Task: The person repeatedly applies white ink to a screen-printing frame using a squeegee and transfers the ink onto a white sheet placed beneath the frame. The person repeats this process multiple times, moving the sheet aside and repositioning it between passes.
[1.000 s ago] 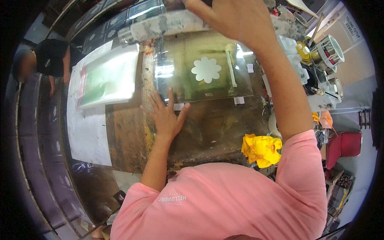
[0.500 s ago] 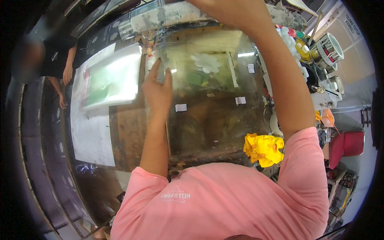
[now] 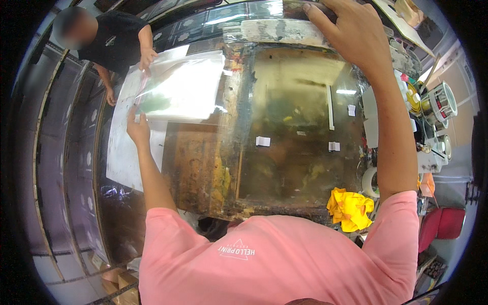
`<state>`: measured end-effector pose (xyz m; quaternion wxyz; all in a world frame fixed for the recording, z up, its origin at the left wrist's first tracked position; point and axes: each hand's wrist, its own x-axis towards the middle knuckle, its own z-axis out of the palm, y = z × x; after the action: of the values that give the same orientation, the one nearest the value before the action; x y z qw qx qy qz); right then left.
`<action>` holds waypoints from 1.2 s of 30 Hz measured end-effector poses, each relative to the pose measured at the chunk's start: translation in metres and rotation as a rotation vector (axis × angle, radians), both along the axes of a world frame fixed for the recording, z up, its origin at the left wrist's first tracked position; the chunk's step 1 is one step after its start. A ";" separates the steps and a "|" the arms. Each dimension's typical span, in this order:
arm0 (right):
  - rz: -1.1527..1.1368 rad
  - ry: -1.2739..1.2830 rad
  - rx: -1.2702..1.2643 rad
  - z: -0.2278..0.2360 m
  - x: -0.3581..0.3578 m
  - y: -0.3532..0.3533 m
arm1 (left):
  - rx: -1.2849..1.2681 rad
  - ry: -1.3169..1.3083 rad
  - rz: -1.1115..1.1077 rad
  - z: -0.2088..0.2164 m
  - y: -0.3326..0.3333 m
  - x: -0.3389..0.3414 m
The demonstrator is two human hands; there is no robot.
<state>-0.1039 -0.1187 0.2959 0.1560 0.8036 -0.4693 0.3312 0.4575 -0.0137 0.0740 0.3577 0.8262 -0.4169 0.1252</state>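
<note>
At the left, my left hand (image 3: 138, 128) pinches the near left edge of a clear plastic sheet (image 3: 178, 104) lying over a shiny stack of such sheets. My right hand (image 3: 353, 28) is raised at the top of the view, its thumb stretched out along a dark brown bar (image 3: 295, 10). Its other fingers are partly cut off by the picture's edge, so their grip is unclear. Between my arms lies a glass-topped work surface (image 3: 284, 168) with small white tabs (image 3: 263, 141) stuck on it. Across from me, a co-worker's hand (image 3: 147, 57) touches the stack's far left corner.
A crumpled yellow cloth (image 3: 351, 209) lies at the near right corner beside a tape roll (image 3: 371, 182). Cans (image 3: 439, 101) and bottles crowd the right side. White paper (image 3: 124, 157) lies under the stack. A red chair (image 3: 442, 231) stands right; racks (image 3: 51, 168) line the left.
My left hand has moved left from the glass to the stack. My right hand has come into view. The white flower shape no longer shows on the glass. The co-worker's hand has reached the stack.
</note>
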 end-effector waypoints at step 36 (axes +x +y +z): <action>-0.009 0.024 -0.044 -0.001 -0.002 -0.006 | 0.448 -0.197 -1.088 -0.046 -0.004 -0.387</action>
<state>-0.1058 -0.1250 0.2953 0.1810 0.8017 -0.4635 0.3311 0.0702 -0.0175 0.0276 0.1474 0.5337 -0.8277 -0.0911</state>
